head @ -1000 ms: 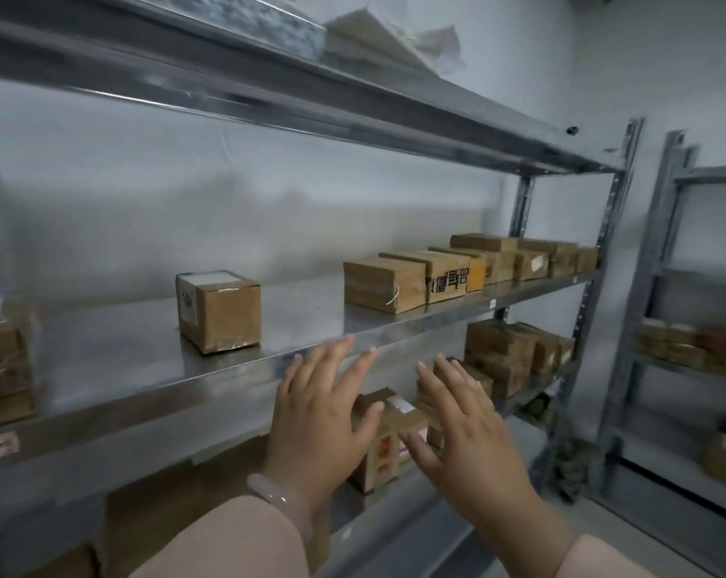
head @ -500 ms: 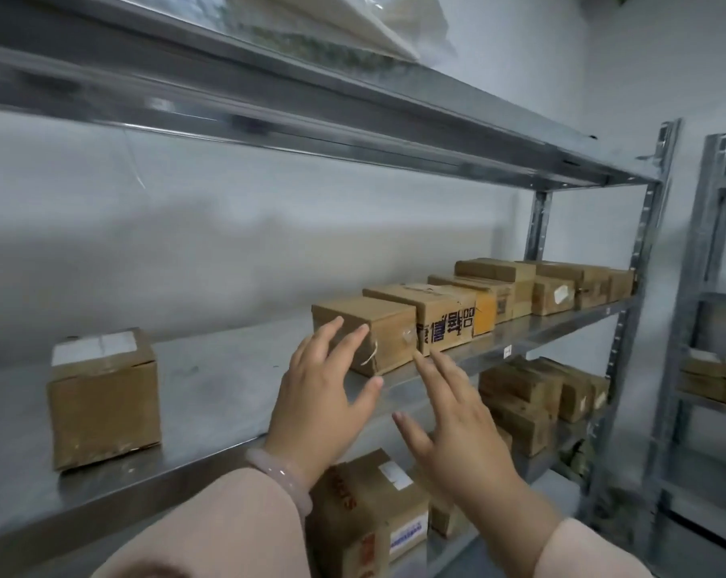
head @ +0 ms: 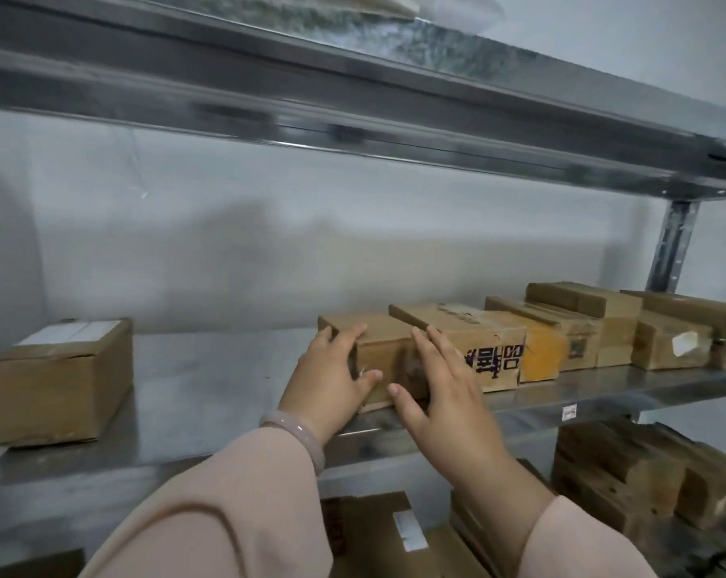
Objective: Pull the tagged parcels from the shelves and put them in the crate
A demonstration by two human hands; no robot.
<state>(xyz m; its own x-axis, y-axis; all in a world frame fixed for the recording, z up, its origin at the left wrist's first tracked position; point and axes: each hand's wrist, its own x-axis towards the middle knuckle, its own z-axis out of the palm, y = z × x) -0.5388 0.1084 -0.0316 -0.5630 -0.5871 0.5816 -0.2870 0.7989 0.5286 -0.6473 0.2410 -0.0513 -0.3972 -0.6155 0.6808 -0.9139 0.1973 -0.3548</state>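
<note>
A small brown cardboard parcel (head: pixel 384 337) sits at the left end of a row of parcels on the middle metal shelf (head: pixel 227 390). My left hand (head: pixel 332 377) grips its left front corner, with the fingers curled over the top edge and the thumb on the front face. My right hand (head: pixel 440 390) lies against its right side with straight fingers, which reach along the seam to the neighbouring parcel with black printed characters (head: pixel 478 344); the thumb touches the lower front edge. No tag shows on the held parcel. No crate is in view.
A lone box with a white label (head: pixel 61 385) stands at the shelf's left. More parcels, one with an orange side (head: pixel 540 354), line the shelf to the right. The upper shelf (head: pixel 353 98) hangs low overhead. Stacked boxes (head: pixel 628 473) fill the shelf below.
Both hands moved up and forward from open air onto the leftmost parcel of the row. The view came closer to the shelf.
</note>
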